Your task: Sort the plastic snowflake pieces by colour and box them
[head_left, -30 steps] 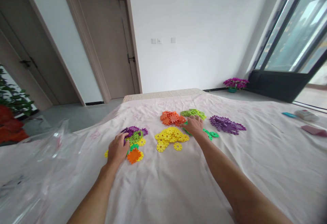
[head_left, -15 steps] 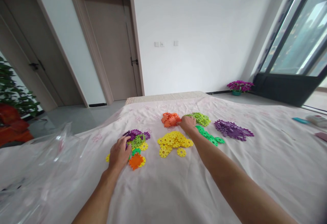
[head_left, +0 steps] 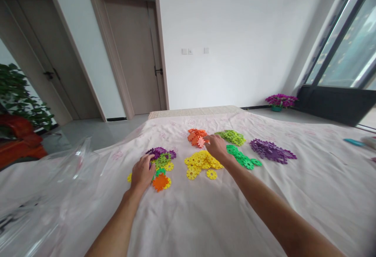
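Note:
My left hand (head_left: 142, 171) rests at a mixed pile of plastic interlocking pieces, thumb apart from the fingers, gripping nothing I can see. In that pile lie purple pieces (head_left: 158, 152), a light green piece (head_left: 163, 160), yellow discs (head_left: 169, 166) and an orange square piece (head_left: 160, 182). My right hand (head_left: 216, 147) reaches to the orange pile (head_left: 194, 135), and its fingertips are on an orange interlocking piece (head_left: 201, 142) at the pile's near edge. Yellow discs (head_left: 202, 159) lie heaped just before that hand.
Light green pieces (head_left: 232, 137), green discs (head_left: 242, 157) and purple pieces (head_left: 272, 150) lie in separate heaps to the right. A clear plastic bag (head_left: 58, 198) spreads over the left of the pale cloth (head_left: 182, 218). A blue item (head_left: 354, 142) lies far right.
The view has turned slightly left. My right hand has drawn a little nearer from between the orange and light green heaps, uncovering an orange piece at its fingertips. My left hand stays at the mixed pile.

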Motion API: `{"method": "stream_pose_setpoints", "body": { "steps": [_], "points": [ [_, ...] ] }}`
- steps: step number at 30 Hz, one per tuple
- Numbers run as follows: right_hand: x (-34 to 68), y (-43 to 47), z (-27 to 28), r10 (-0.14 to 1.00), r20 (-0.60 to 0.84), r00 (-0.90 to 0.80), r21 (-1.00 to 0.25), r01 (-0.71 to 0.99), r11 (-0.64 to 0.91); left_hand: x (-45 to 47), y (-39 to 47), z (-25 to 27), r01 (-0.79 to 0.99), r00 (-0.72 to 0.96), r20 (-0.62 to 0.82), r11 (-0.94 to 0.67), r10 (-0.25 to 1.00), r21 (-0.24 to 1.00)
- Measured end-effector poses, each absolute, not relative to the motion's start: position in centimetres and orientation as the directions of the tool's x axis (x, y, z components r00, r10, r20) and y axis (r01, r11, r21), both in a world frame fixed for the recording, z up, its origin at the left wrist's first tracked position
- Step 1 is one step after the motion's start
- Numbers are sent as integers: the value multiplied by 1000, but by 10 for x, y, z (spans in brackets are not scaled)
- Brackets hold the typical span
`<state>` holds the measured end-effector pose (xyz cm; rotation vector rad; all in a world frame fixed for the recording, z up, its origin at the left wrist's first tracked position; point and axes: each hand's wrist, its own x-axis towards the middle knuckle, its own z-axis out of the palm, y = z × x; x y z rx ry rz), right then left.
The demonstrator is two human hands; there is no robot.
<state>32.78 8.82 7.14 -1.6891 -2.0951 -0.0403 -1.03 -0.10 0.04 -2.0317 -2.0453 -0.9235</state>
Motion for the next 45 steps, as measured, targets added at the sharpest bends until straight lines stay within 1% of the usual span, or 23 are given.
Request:
{"method": "stream_pose_setpoints", "body": {
  "steps": [3,8,11,15,20,24,27,30,33,35,37,39,45],
  "points": [
    [301,51,74,863,385,-328,-271,853,446,-9,-3,3,931,-98,464,-83,880,356],
    [250,5,69,770,380,-512,-233,753,616,-7,-8,8,913,-75,447,-119,891,390],
    [230,-3,58,731,396,-556,-153,745,650,-5,-10,10,905,-54,447,-145,893,400],
    [221,-1,44,720,383,-579,-67,760,647,-1,-11,13,905,-45,454,-156,890,396],
    [220,1,41,704,316,-636,-36,734,679,0,-10,13,914,-66,449,-127,891,385],
    [221,1,43,694,358,-625,-49,730,682,0,-11,12,912,-59,453,-137,890,387],
    [230,5,46,701,421,-576,-122,729,673,-1,-12,12,907,-61,440,-134,896,399],
    [253,18,52,736,477,-480,-227,742,631,-1,-11,12,905,-67,424,-124,903,408],
    [288,38,55,807,518,-283,-387,764,517,-2,-10,11,904,-63,429,-130,901,407],
    [315,54,55,863,495,-103,-515,765,387,-2,-9,10,903,-59,437,-138,898,406],
    [342,69,54,886,462,43,-593,758,272,-3,-8,8,903,-60,441,-139,895,406],
    [366,83,54,886,437,155,-627,759,177,-4,-7,7,905,-61,444,-139,894,403],
    [425,118,65,864,332,378,-652,754,-80,-6,-6,5,903,-60,445,-141,894,406]
  ]
}}
